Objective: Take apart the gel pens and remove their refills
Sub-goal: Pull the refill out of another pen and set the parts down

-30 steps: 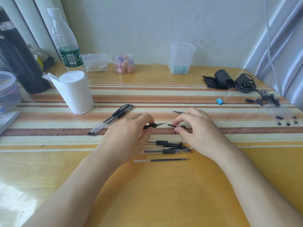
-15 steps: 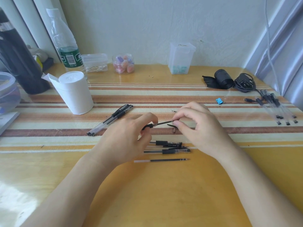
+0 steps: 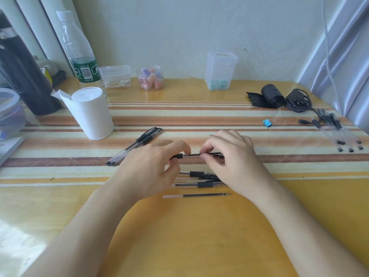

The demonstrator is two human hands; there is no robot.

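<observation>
My left hand (image 3: pixel 147 170) pinched the black grip of a pen (image 3: pixel 178 156) and my right hand (image 3: pixel 235 162) pinched the refill (image 3: pixel 194 154) sticking out of it, the pen held just above the table (image 3: pixel 199 236), long axis left to right, refill end toward my right. Just nearer me lay more pens (image 3: pixel 201 184) and a loose refill (image 3: pixel 196 195), lined the same way, with bare tabletop between my forearms. Two capped pens (image 3: pixel 135 145) lay slanted by my left hand; a bunch of pens (image 3: pixel 337 132) sat well off near the right edge.

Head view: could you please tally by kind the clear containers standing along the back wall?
Plastic bottle: 1
Lidded boxes: 2, cotton-swab box, tall box
Round jar: 1
Total: 4
</observation>
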